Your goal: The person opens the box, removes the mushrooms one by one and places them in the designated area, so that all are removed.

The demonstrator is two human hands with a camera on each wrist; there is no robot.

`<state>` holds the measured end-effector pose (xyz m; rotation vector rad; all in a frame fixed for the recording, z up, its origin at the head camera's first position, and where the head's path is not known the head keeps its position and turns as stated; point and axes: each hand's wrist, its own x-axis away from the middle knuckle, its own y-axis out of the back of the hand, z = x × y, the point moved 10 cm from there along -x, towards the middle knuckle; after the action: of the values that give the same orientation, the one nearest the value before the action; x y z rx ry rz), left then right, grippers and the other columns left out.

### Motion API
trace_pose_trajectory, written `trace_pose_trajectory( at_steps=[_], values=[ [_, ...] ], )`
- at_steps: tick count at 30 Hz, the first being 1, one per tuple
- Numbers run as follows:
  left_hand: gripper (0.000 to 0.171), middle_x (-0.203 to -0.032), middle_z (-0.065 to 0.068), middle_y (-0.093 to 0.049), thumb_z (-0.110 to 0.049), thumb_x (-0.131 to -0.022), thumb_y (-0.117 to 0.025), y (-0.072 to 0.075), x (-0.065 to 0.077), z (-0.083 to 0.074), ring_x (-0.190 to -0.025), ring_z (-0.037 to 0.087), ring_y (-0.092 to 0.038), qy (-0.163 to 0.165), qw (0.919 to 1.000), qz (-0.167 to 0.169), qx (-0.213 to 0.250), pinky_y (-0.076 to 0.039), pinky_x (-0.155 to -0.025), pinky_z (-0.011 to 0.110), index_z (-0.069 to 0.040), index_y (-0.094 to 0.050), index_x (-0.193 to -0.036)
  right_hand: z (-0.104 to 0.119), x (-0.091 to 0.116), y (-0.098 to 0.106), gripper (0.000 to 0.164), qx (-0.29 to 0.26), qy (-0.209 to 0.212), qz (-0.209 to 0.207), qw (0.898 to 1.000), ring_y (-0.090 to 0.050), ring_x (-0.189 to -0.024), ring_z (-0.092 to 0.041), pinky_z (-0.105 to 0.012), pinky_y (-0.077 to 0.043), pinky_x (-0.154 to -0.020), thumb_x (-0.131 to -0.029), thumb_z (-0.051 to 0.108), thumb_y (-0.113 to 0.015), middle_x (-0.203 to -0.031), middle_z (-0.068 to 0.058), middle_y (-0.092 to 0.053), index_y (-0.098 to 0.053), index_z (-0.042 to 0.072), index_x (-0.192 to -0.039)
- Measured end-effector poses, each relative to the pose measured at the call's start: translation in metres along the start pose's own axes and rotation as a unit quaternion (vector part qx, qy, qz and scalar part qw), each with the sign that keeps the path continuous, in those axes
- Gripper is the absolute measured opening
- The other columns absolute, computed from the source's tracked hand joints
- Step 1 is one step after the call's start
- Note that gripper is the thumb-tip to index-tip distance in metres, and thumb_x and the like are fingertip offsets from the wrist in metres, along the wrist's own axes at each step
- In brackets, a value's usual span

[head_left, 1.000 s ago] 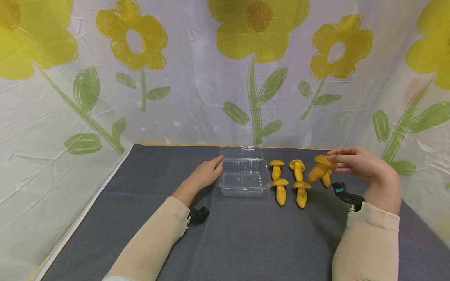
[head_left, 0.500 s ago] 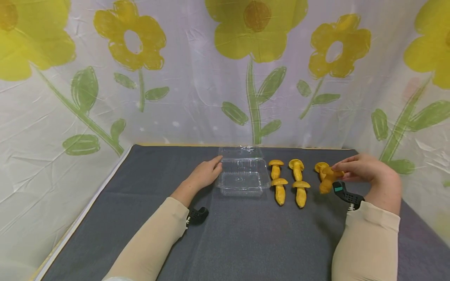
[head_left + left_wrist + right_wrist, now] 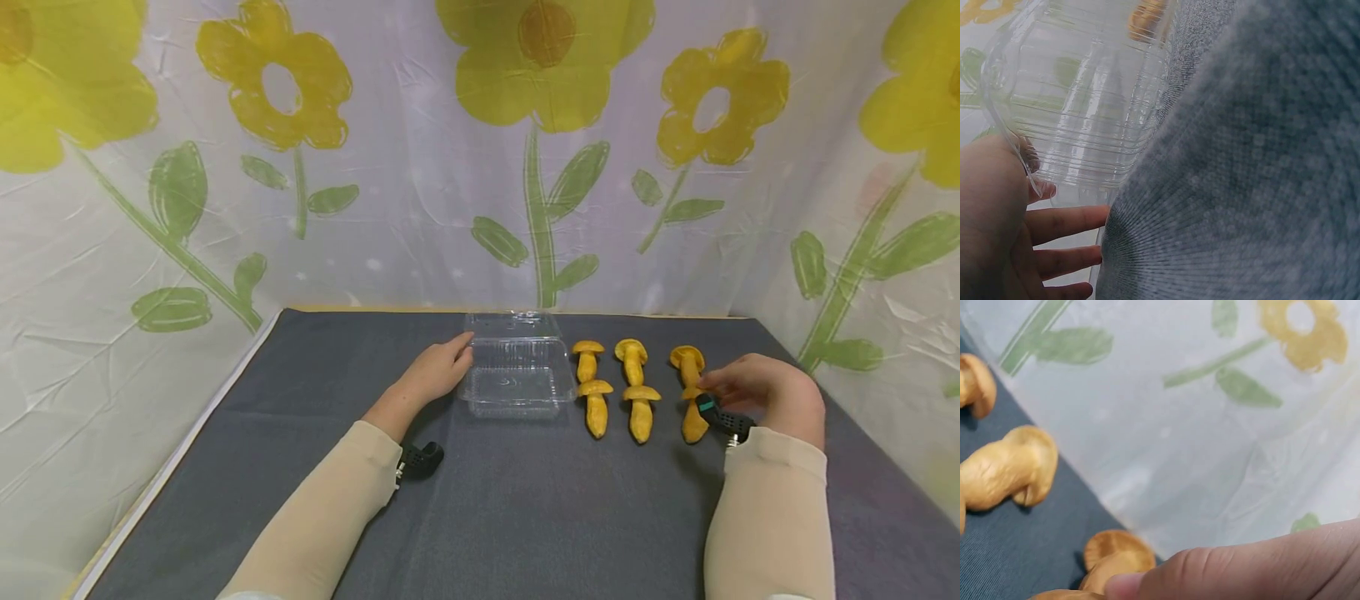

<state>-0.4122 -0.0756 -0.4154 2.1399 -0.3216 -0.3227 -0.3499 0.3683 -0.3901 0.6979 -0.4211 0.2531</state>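
A clear plastic clamshell box (image 3: 513,385) stands with its lid up near the table's far edge. My left hand (image 3: 435,372) holds its left rim, thumb and index finger at the edge; the other fingers (image 3: 1063,224) stretch out below it in the left wrist view. My right hand (image 3: 750,387) pinches a yellow mushroom (image 3: 694,423) by its cap, low at the table. That cap is partly hidden by the fingers and wrist camera. Right behind it lies another mushroom (image 3: 687,363), with my right thumb (image 3: 1125,586) overlapping it in the right wrist view.
Between the box and my right hand, several more yellow mushrooms (image 3: 640,419) lie in two columns, caps toward the back. A dark grey cloth (image 3: 525,517) covers the table. Behind hangs a white curtain (image 3: 405,208) printed with yellow flowers.
My right hand has brought its mushroom down and toward me, from over the far right mushroom to a spot in front of it. My left hand stays at the box.
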Motion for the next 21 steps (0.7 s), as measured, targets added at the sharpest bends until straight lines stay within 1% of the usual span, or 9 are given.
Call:
trace_pose_trajectory(
  at_steps=[2, 6, 10, 13, 16, 18, 19, 20, 21],
  values=[
    [0.056, -0.057, -0.002, -0.043, -0.032, -0.112, -0.035, 0.0, 0.001, 0.0, -0.047, 0.013, -0.03, 0.0, 1.0, 0.002, 0.001, -0.035, -0.055, 0.036, -0.01, -0.032, -0.163, -0.004, -0.004, -0.001, 0.05, -0.011, -0.004, -0.005, 1.0, -0.063, -0.117, -0.039, -0.048, -0.051, -0.099, -0.104, 0.027, -0.063, -0.141, -0.038, -0.048, -0.06, -0.014, -0.133],
    [0.056, -0.057, -0.002, -0.043, -0.033, -0.112, -0.035, 0.0, 0.001, -0.001, -0.048, 0.012, -0.031, -0.002, 1.0, 0.001, -0.002, -0.035, -0.056, 0.036, -0.01, -0.032, -0.163, -0.009, -0.005, 0.0, 0.05, -0.012, -0.015, -0.018, 1.0, -0.067, -0.105, -0.028, -0.045, -0.053, -0.094, -0.102, 0.026, -0.065, -0.139, -0.039, -0.048, -0.06, -0.015, -0.13],
    [0.055, -0.057, -0.003, -0.043, -0.031, -0.112, -0.036, 0.001, 0.001, -0.002, -0.048, 0.012, -0.031, -0.004, 1.0, -0.003, 0.002, -0.035, -0.055, 0.036, -0.009, -0.032, -0.162, -0.008, -0.003, 0.003, 0.044, -0.006, -0.022, -0.029, 0.999, -0.067, -0.097, -0.022, -0.042, -0.055, -0.09, -0.101, 0.027, -0.066, -0.131, -0.034, -0.054, -0.064, -0.012, -0.123],
    [0.055, -0.057, -0.003, -0.043, -0.031, -0.112, -0.037, 0.001, 0.0, -0.003, -0.047, 0.012, -0.03, -0.004, 1.0, -0.004, 0.002, -0.034, -0.055, 0.035, -0.009, -0.032, -0.162, -0.006, 0.0, 0.005, 0.048, 0.003, -0.022, -0.035, 0.999, -0.067, -0.099, -0.027, -0.046, -0.054, -0.091, -0.1, 0.029, -0.067, -0.124, -0.028, -0.06, -0.063, -0.012, -0.124],
    [0.055, -0.059, 0.002, -0.049, -0.031, -0.112, -0.036, 0.0, 0.0, -0.002, -0.048, 0.013, -0.033, -0.002, 1.0, -0.003, -0.002, -0.036, -0.055, 0.037, -0.009, -0.032, -0.162, 0.003, 0.005, 0.007, 0.064, 0.045, -0.014, -0.042, 0.998, -0.062, -0.114, -0.043, -0.053, -0.049, -0.097, -0.101, 0.038, -0.065, -0.131, -0.034, -0.056, -0.054, -0.014, -0.137],
    [0.056, -0.069, 0.008, -0.059, -0.031, -0.111, -0.038, 0.001, 0.0, -0.002, -0.052, 0.017, -0.042, 0.001, 1.0, -0.007, -0.003, -0.04, -0.058, 0.04, -0.009, -0.031, -0.163, 0.015, 0.01, 0.009, 0.076, 0.085, -0.001, -0.054, 0.995, -0.049, -0.127, -0.053, -0.06, -0.044, -0.101, -0.102, 0.046, -0.061, -0.142, -0.038, -0.047, -0.045, -0.013, -0.146],
    [0.058, -0.081, 0.011, -0.066, -0.033, -0.111, -0.039, 0.003, -0.001, -0.001, -0.059, 0.02, -0.051, 0.005, 0.9999, -0.015, -0.005, -0.045, -0.063, 0.042, -0.01, -0.029, -0.163, 0.025, 0.012, 0.01, 0.081, 0.11, 0.012, -0.065, 0.992, -0.043, -0.131, -0.056, -0.063, -0.042, -0.101, -0.103, 0.052, -0.057, -0.146, -0.039, -0.041, -0.042, -0.013, -0.148],
    [0.061, -0.096, 0.014, -0.07, -0.036, -0.111, -0.041, 0.006, 0.0, -0.001, -0.071, 0.023, -0.06, 0.01, 0.9996, -0.027, -0.002, -0.05, -0.07, 0.045, -0.011, -0.027, -0.164, 0.036, 0.014, 0.011, 0.083, 0.129, 0.027, -0.082, 0.988, -0.039, -0.133, -0.058, -0.066, -0.039, -0.102, -0.103, 0.056, -0.051, -0.149, -0.039, -0.038, -0.042, -0.013, -0.149],
    [0.062, -0.111, 0.015, -0.07, -0.039, -0.11, -0.043, 0.011, 0.0, 0.0, -0.085, 0.026, -0.065, 0.017, 0.9988, -0.045, 0.004, -0.051, -0.078, 0.048, -0.011, -0.03, -0.163, 0.049, 0.016, 0.012, 0.085, 0.138, 0.04, -0.102, 0.984, -0.035, -0.135, -0.06, -0.068, -0.036, -0.103, -0.104, 0.061, -0.045, -0.152, -0.04, -0.034, -0.045, -0.012, -0.148]
  ],
)
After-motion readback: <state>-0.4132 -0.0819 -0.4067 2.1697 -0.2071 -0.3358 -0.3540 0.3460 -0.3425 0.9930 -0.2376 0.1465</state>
